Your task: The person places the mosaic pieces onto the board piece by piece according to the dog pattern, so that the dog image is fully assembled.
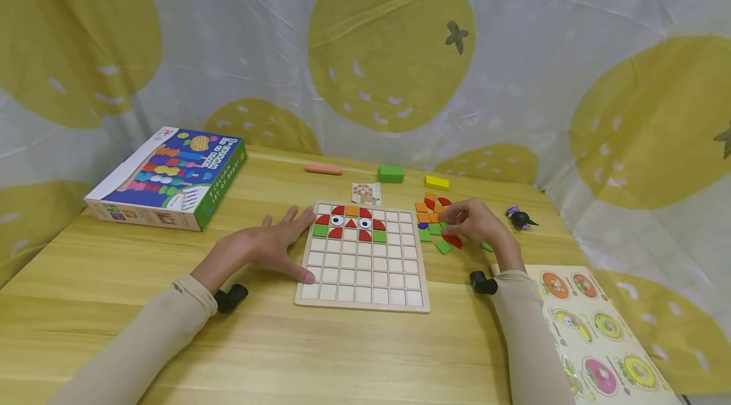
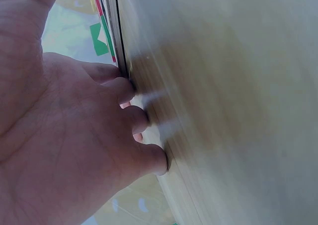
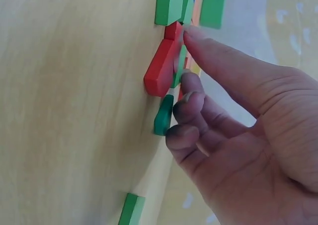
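Holding coloured tiles (image 1: 349, 223), wooden grid board (image 1: 365, 281)

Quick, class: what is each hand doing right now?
Left hand: open, fingers spread flat on the table, touching the puzzle board's left edge.
Right hand: fingertips on the loose coloured pieces; grip cannot be told.

I see a light wooden table (image 1: 114, 278) carrying a grid board (image 1: 363, 259), a puzzle box (image 1: 168, 178), loose coloured tiles (image 1: 432, 218), three blocks along the back edge (image 1: 391, 174) and a peg puzzle (image 1: 599, 329).
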Demonstrator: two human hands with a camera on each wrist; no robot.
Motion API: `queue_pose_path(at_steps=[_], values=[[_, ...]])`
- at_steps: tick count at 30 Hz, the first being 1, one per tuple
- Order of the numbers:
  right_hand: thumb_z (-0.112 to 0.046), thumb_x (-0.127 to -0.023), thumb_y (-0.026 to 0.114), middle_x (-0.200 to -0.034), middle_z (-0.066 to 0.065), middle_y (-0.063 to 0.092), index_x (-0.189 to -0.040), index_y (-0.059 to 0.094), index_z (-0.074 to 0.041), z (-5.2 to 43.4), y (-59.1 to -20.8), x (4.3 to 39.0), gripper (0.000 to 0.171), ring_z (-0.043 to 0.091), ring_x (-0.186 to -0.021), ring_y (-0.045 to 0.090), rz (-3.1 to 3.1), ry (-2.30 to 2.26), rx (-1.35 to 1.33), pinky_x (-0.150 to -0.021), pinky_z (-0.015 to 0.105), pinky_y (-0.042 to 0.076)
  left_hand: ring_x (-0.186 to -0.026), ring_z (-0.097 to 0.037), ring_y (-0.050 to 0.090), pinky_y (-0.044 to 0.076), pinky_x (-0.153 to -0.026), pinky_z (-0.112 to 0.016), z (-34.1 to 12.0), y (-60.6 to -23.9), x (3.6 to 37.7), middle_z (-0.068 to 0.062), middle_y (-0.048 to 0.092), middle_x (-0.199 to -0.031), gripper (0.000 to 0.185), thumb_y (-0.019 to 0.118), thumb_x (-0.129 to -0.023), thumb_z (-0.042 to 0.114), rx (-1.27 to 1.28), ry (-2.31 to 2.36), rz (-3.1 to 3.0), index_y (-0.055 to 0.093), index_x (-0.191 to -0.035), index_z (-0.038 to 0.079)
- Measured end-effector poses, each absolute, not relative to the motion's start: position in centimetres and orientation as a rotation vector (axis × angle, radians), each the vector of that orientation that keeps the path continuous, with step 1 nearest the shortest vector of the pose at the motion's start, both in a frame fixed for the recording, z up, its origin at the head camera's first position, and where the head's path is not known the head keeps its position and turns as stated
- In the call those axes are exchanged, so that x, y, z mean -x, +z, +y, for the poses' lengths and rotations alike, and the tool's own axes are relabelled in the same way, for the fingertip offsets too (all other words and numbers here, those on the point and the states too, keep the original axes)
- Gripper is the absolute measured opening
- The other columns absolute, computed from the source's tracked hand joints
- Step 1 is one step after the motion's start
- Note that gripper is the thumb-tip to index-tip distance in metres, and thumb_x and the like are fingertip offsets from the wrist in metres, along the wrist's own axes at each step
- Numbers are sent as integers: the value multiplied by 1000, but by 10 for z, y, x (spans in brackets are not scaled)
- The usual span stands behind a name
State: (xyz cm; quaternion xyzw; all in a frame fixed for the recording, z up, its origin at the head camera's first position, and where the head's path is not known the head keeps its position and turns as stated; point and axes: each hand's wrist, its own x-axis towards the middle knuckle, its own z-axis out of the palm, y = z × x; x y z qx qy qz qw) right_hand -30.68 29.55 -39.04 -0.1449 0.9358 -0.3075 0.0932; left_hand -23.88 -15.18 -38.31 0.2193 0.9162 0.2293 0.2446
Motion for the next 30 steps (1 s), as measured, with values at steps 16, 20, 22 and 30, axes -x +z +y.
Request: queue_pose_path(at_steps=[16,20,22,30], values=[[-3,-100,75,-93,12,67,-117,75,4,284,-398,309,18,25,-82,58,2855,-852,485,-76,35,51,-165,-44,-10,-5,-127,-74,-150,-384,239,-21,-2,-180,132,85,-85,65,-599,614,2499,6,-174,5],[-4,-100,75,-93,11,66,-107,71,3,284,-397,309,11,24,-83,58,2825,-839,465,-78,36,52,-165,-44,-10,-5,-127,-74,-150,-383,239,-21,-2,-180,133,85,-85,64,-600,615,2500,5,-173,5],[-5,-101,75,-92,10,65,-106,70,2,284,-396,309,10,23,-83,58,2812,-840,448,-77,35,52,-165,-44,-11,-5,-127,-74,-151,-383,239,-22,-2,-180,132,85,-86,64,-601,615,2500,5,-173,5],[-7,-102,75,-93,10,66,-107,70,3,281,-397,309,12,22,-83,58,2819,-816,438,-77,34,52,-165,-44,-10,-5,-127,-73,-152,-383,238,-22,-2,-180,133,85,-86,64,-599,612,2501,5,-173,5]])
